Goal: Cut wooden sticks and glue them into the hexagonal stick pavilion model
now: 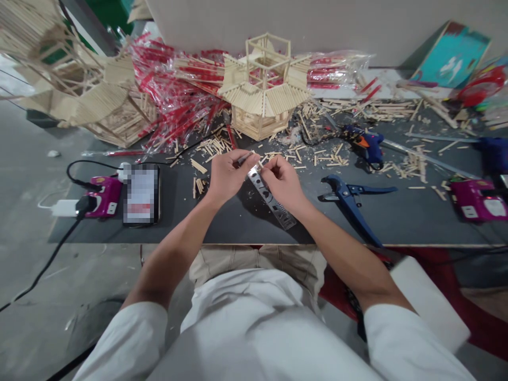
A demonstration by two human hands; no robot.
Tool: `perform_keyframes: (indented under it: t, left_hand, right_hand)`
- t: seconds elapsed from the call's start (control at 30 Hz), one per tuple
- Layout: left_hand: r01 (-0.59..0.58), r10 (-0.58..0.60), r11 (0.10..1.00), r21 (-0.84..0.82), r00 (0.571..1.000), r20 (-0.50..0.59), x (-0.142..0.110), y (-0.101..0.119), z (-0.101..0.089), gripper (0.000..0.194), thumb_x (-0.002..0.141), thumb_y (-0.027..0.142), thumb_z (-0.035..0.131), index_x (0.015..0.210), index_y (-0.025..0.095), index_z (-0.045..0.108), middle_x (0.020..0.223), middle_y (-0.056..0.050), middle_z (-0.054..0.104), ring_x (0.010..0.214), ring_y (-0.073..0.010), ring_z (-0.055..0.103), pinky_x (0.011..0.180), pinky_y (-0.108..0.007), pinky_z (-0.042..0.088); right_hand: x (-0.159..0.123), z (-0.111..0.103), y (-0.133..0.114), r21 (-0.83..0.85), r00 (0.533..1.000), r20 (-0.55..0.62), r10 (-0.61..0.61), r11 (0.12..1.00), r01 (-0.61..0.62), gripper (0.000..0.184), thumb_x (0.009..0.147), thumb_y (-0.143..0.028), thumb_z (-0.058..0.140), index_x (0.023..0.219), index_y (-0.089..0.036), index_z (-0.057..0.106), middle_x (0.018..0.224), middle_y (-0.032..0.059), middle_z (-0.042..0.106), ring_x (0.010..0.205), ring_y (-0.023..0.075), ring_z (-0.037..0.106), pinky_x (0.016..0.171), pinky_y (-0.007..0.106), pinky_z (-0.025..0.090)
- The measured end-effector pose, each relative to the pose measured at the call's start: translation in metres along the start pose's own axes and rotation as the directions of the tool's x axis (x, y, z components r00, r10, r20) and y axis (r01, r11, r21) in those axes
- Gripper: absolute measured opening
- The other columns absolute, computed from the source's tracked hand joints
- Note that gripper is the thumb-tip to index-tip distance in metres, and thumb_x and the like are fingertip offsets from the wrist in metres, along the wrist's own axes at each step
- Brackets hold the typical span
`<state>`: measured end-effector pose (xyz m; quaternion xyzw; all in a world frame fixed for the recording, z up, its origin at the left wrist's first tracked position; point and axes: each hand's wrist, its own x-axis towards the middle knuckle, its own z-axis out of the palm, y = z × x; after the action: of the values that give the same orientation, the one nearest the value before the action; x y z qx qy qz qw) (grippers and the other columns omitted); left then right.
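Note:
My left hand (pixel 227 173) is closed, thumb and fingers pinched at the upper end of a stencil ruler (pixel 273 205) with cut-out shapes. The ruler slants down to the right, between my forearms. My right hand (pixel 284 182) pinches a short wooden stick (pixel 260 165) close to that same end, and the fingertips of both hands almost meet. Just behind them stands a small pavilion model (pixel 265 100) built from thin wooden sticks, with a sloping roof and an open frame on top. Loose cut stick pieces (pixel 218 148) lie around its base.
Blue pipe cutters (pixel 351 206) lie right of my right hand, with a blue glue gun (pixel 369 145) behind. On the left are a phone (pixel 142 196), a purple power adapter (pixel 103 197) with cables, and a larger stick model (pixel 107 106). Red-and-clear plastic packs (pixel 178 90) line the back.

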<state>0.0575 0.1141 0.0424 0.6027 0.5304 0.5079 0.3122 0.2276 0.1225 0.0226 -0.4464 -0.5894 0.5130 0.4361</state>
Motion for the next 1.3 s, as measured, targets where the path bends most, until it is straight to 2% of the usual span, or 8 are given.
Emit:
perform_keyframes:
  t: [0.17, 0.67, 0.93, 1.13, 1.3]
  left_hand:
    - [-0.008, 0.008, 1.0, 0.013, 1.0, -0.01, -0.0001, -0.0015, 0.0, 0.037, 0.094, 0.051, 0.073, 0.078, 0.018, 0.075, 0.062, 0.0, 0.065, 0.059, -0.0122, 0.057, 0.056, -0.026, 0.039]
    - [-0.028, 0.028, 0.999, 0.024, 1.0, -0.011, -0.0016, 0.0017, -0.0009, 0.038, 0.096, 0.05, 0.071, 0.075, 0.018, 0.071, 0.063, 0.0, 0.063, 0.06, -0.0126, 0.053, 0.059, -0.027, 0.038]
    - [-0.037, 0.037, 0.998, 0.051, 0.999, -0.006, -0.0013, 0.0006, -0.001, 0.039, 0.095, 0.05, 0.071, 0.074, 0.017, 0.07, 0.063, 0.0, 0.062, 0.06, -0.012, 0.052, 0.058, -0.026, 0.037]
    - [-0.048, 0.048, 0.997, 0.056, 0.999, -0.013, -0.0025, -0.0001, -0.0006, 0.039, 0.096, 0.048, 0.071, 0.073, 0.017, 0.069, 0.061, 0.001, 0.061, 0.058, -0.011, 0.05, 0.057, -0.026, 0.036]
    - [-0.041, 0.042, 0.998, 0.038, 0.999, -0.012, -0.0017, -0.0011, -0.0009, 0.036, 0.095, 0.048, 0.072, 0.078, 0.016, 0.074, 0.064, 0.0, 0.064, 0.06, -0.0112, 0.054, 0.059, -0.025, 0.039]
  right_hand:
    - [-0.0003, -0.0004, 0.0015, -0.009, 1.0, 0.004, -0.023, 1.0, 0.023, 0.021, 0.091, -0.028, 0.066, 0.081, -0.026, 0.047, 0.069, -0.003, 0.047, 0.061, 0.0143, 0.043, 0.057, 0.032, 0.035]
    - [-0.0001, 0.0012, 0.0011, 0.008, 0.999, -0.003, -0.044, 0.999, 0.044, 0.021, 0.092, -0.026, 0.065, 0.081, -0.026, 0.047, 0.068, -0.0049, 0.045, 0.058, 0.0124, 0.04, 0.058, 0.032, 0.032]
    - [0.0013, 0.0029, 0.0064, -0.015, 0.989, -0.028, -0.144, 0.99, 0.144, 0.023, 0.09, -0.026, 0.065, 0.078, -0.026, 0.046, 0.067, -0.0056, 0.044, 0.058, 0.0121, 0.039, 0.057, 0.031, 0.031]
    - [0.0007, 0.0043, 0.0071, -0.047, 0.987, -0.041, -0.156, 0.987, 0.154, 0.022, 0.09, -0.026, 0.063, 0.077, -0.025, 0.045, 0.067, -0.0056, 0.045, 0.061, 0.0123, 0.041, 0.059, 0.032, 0.033]
    - [0.0007, 0.0047, 0.0056, -0.048, 0.984, -0.053, -0.168, 0.985, 0.166, 0.022, 0.089, -0.026, 0.061, 0.077, -0.025, 0.044, 0.067, -0.0059, 0.041, 0.061, 0.012, 0.039, 0.06, 0.032, 0.031]
